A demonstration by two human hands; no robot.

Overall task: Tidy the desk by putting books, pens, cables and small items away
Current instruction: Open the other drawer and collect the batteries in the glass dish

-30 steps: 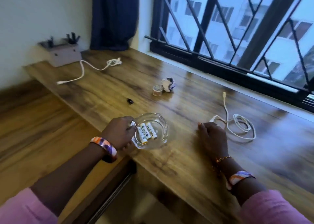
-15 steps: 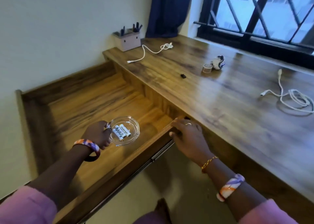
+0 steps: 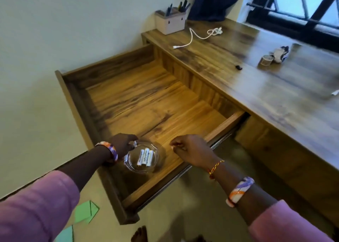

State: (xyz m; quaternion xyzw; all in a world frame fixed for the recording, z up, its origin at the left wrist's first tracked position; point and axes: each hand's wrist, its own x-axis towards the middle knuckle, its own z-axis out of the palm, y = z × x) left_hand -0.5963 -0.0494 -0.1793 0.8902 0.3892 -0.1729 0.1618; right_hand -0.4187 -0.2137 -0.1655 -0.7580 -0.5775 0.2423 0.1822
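my left hand (image 3: 122,144) grips the rim of the glass dish (image 3: 142,159) of batteries (image 3: 145,157), low in the open drawer (image 3: 146,98). my right hand (image 3: 190,150) hangs loosely curled, holding nothing. still on the desk (image 3: 275,98): white cable (image 3: 194,38), tape roll (image 3: 265,60), small black item (image 3: 238,67).

Glossy wood desk (image 3: 266,87) — clear glass bowl (image 3: 143,158)
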